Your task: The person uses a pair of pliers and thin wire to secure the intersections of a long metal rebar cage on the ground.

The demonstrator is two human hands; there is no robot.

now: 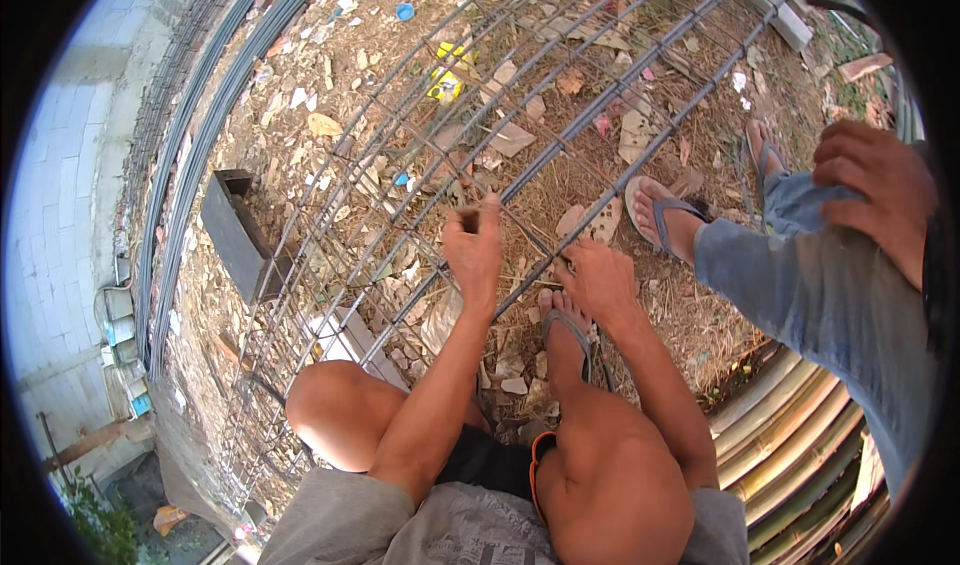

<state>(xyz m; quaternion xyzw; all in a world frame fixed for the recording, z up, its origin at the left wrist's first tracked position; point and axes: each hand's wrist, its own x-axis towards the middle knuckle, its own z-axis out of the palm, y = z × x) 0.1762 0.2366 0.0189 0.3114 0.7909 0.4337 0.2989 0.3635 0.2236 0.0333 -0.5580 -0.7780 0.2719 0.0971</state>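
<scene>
A cage of tied steel bars (590, 130) runs slantwise across the view, in front of me. My left hand (473, 257) is over the cage, fingers curled and one digit pointing up. Its fingertips are smeared by motion, and what they hold, if anything, cannot be made out. My right hand (602, 283) is closed at the near steel bar (530, 281), its bent fingertips against the bar. Thin strands show between the two hands, too fine to name for certain.
Another person's hand (875, 190) rests on their jeans (810, 285) at the right, their sandalled foot (665, 220) beside the cage. A dark hollow block (240, 240) stands left. Long bars (200, 115) lie beyond it. Bamboo poles (790, 435) lie lower right. Litter covers the ground.
</scene>
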